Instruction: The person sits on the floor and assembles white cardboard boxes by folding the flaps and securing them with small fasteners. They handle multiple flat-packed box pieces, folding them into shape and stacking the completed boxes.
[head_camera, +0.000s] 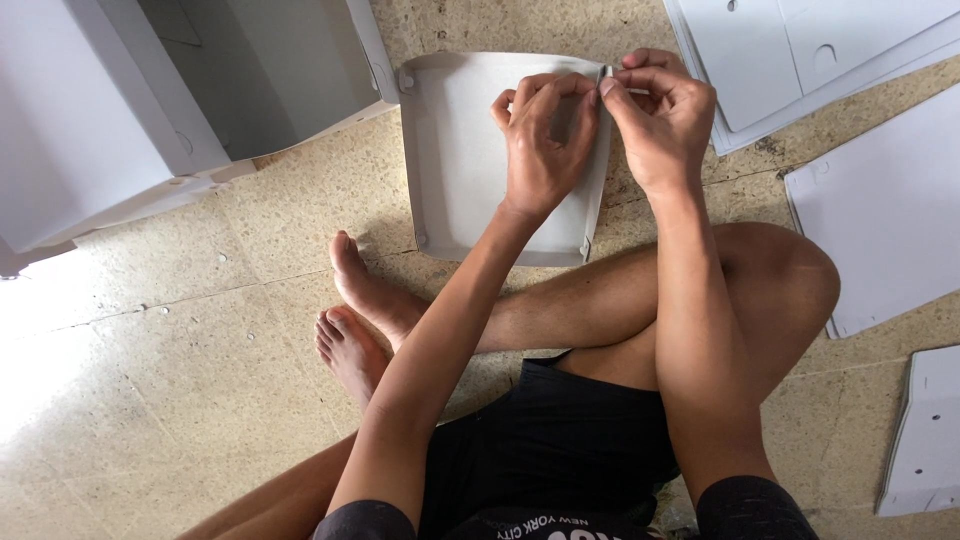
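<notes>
While it lies on the speckled stone floor just beyond the crossed legs, a shallow grey cardboard tray with folded-up walls is being worked on at its far right corner. Nothing is seen inside the tray apart from the hand reaching over it. The left hand is stretched across the tray's base, its fingers curled and pinched shut on the upright corner flap. The right hand is met there from the other side, its thumb and forefinger closed tight on the same flap, so the fingertips of both hands are touching.

Bare feet are tucked just beside the tray's near edge. To the upper left, a large open grey box is seen lying on its side; its inside looks bare. Flat grey cardboard sheets with cut-out notches are spread on the floor to the right, well apart from the tray.
</notes>
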